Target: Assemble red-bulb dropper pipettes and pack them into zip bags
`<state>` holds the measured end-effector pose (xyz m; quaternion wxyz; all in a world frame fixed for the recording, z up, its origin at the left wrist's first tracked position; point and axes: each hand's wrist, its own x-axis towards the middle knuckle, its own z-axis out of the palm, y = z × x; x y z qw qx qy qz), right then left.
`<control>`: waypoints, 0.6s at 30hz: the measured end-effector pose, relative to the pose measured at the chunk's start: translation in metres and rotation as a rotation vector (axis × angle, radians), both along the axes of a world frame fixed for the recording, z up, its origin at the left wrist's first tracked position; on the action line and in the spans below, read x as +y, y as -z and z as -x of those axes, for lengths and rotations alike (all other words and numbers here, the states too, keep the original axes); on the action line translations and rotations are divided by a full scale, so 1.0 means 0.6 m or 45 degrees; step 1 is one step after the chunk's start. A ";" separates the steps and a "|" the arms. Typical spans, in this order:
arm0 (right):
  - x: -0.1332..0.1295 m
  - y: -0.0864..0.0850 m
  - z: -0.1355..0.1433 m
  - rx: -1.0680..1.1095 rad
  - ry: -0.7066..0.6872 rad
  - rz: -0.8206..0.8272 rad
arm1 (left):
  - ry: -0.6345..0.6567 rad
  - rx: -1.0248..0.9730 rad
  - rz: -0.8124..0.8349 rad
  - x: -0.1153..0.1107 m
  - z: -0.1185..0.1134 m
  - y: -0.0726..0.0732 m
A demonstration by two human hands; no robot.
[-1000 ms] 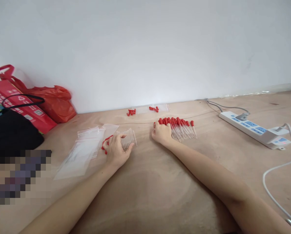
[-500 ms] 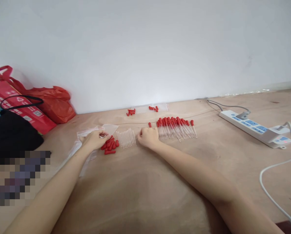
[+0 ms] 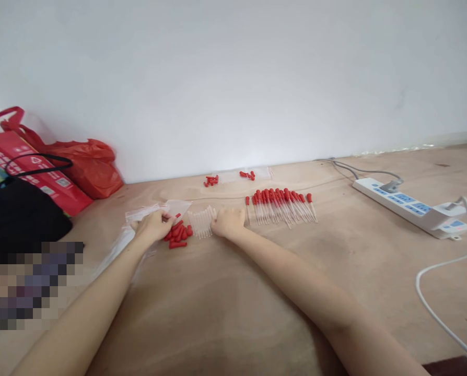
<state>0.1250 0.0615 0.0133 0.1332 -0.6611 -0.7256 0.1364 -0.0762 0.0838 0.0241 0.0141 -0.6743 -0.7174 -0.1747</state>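
Over bare wood, left fingers pinch a red bulb; right fingers curl beside clear tubes, hold unclear

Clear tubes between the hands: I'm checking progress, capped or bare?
Bare: the visible ends of the tubes are uncovered; red caps lie heaped alongside.

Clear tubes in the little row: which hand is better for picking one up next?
Probably the right hand: it's right beside the clear tubes. The left hand is farther over, with its fingertips by the red caps.

The wooden table carries glass tubes, red rubber bulbs, clear bags and a power strip.
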 end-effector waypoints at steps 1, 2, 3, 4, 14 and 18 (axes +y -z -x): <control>-0.001 -0.001 -0.002 0.003 -0.001 0.005 | -0.046 0.025 -0.010 -0.004 -0.009 -0.005; -0.002 -0.001 -0.006 0.006 -0.004 0.004 | -0.074 0.047 -0.035 -0.010 -0.021 -0.009; -0.003 -0.002 -0.012 0.012 -0.009 -0.009 | -0.053 0.052 -0.073 -0.017 -0.034 -0.012; -0.005 -0.001 -0.019 0.024 -0.021 -0.037 | 0.003 0.032 -0.112 -0.025 -0.048 -0.014; -0.087 0.055 -0.195 0.348 -0.493 -0.656 | 0.769 -0.060 -0.271 -0.134 -0.175 0.037; -0.120 0.063 -0.244 0.259 -0.559 -0.674 | 0.859 -0.133 -0.191 -0.148 -0.195 0.045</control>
